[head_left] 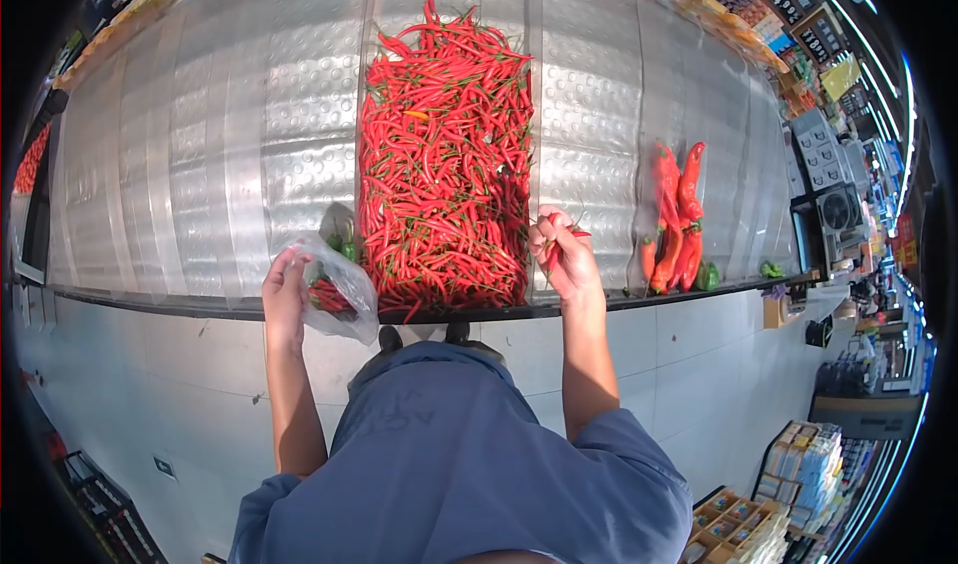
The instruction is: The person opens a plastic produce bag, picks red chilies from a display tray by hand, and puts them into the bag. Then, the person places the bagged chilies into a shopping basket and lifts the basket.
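Observation:
A long heap of small red chili peppers [444, 165] fills the middle strip of the display counter. At its front left corner, my left hand [286, 282] is closed on the rim of a clear plastic bag [349, 282], which has some red and green chilies inside. My right hand [567, 255] is just right of the heap, above the counter, with its fingers closed on a few red chilies [555, 252]. Their tips and green stems stick out between the fingers.
Larger red peppers [680, 220] lie to the right, with a green pepper [708, 277] beside them. Other green peppers [344, 247] are partly hidden behind the bag. The counter's dark front edge [479, 315] runs before me. Shelves and price signs [778, 0] stand at the far right.

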